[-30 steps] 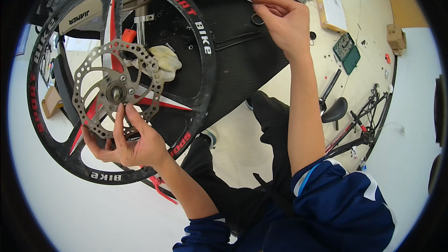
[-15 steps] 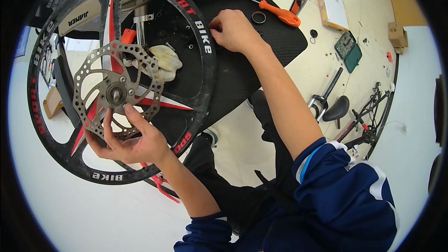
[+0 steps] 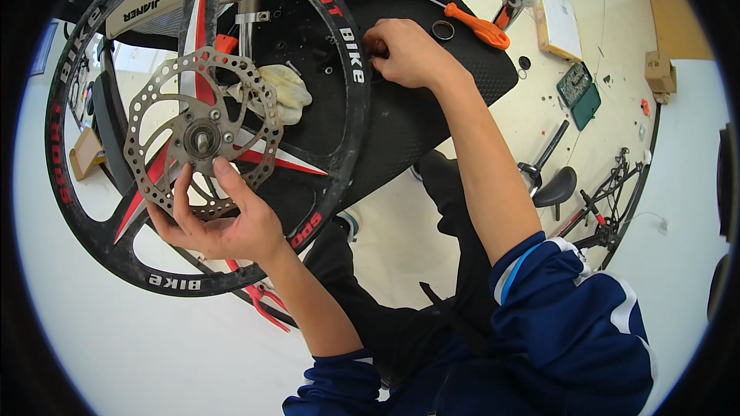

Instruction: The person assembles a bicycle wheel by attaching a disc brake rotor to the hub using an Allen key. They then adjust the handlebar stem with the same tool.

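Note:
A black bicycle wheel [image 3: 358, 119] with red and white spokes is in front of me on the left. On its hub sits a perforated metal brake disc [image 3: 139, 122], with a threaded axle end [image 3: 203, 142] at its centre. My left hand [image 3: 223, 223] is closed on the wheel, thumb and index finger at the hub and other fingers behind the disc. Just outside the rim's right side, my right hand [image 3: 408, 54] is over the black mat [image 3: 416, 112]. Its fingers are curled together; what they hold, if anything, is hidden.
Beyond my right hand lie a metal ring [image 3: 442, 30] and an orange-handled screwdriver [image 3: 482, 27]. A crumpled pale glove or cloth [image 3: 285, 96] and small hardware are behind the wheel. Rightward are a green case [image 3: 578, 96], a saddle [image 3: 556, 187] and a bike frame [image 3: 605, 208].
The view has shifted slightly. The wheel's hub and disc are a little higher, with my left hand still at them. My right hand remains beside the rim, its fingers still curled.

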The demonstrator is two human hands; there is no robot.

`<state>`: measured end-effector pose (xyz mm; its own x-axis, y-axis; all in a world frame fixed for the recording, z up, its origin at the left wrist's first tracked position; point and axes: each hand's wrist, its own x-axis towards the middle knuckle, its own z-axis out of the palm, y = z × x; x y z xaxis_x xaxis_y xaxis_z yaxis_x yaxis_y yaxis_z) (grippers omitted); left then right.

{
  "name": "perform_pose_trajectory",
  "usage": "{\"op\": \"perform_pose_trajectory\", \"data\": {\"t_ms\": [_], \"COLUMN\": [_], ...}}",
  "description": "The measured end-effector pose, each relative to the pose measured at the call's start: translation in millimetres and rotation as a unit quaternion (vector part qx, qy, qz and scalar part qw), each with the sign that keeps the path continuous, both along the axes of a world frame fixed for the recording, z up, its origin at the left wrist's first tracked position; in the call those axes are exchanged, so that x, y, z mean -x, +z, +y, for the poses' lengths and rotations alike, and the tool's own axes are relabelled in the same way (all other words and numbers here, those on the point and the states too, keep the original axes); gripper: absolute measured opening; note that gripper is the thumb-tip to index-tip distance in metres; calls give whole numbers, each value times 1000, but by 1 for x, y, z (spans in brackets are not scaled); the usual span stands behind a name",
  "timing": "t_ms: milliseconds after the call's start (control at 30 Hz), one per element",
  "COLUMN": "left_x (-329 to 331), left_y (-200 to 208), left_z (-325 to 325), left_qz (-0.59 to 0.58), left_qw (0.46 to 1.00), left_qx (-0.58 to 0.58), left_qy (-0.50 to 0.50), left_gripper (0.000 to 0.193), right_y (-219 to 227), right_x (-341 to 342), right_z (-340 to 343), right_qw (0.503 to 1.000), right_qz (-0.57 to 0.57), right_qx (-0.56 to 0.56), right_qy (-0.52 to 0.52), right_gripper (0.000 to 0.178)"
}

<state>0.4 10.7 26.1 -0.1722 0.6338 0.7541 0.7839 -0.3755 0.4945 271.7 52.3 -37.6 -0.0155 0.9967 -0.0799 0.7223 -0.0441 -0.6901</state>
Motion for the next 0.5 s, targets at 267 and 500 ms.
{"op": "perform_pose_trajectory", "data": {"t_ms": [267,500], "left_x": [6,8], "left_y": [-3,-1], "left_z": [-5,-4], "left_qz": [66,82], "left_qw": [997,996], "left_qx": [-5,-7], "left_qy": [35,33], "left_gripper": [16,16], "right_y": [0,4], "right_x": [-1,-4], "right_z": [3,0], "right_qw": [1000,999], "right_qz": [-17,-24], "right_qx": [10,22], "right_qy": [-4,26], "right_gripper": [28,28]}}
